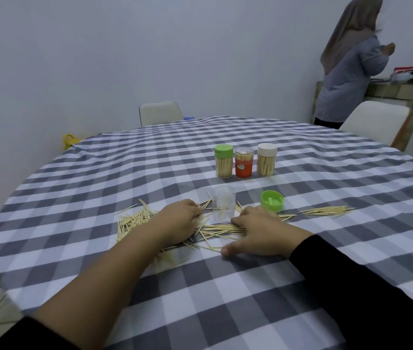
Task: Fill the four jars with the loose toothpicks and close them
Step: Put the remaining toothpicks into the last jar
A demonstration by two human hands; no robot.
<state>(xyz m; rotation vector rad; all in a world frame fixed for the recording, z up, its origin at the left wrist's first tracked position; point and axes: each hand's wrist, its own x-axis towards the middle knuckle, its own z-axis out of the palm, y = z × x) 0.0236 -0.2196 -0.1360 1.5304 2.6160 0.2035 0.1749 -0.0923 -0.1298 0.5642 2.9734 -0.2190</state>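
Wooden toothpicks [215,229] lie strewn at frame centre on the desk [326,178], where the left hand [179,222], fingers curled on some, and the flat, relaxed right hand [258,232] rake them together, likely to fill the clear jar [223,203] just behind.

Round table [225,286] under grey-white check cloth, carrying three capped full jars [244,162] in a row, one open clear jar [223,203], green lid [272,200], loose toothpicks [134,219] scattered nearside.
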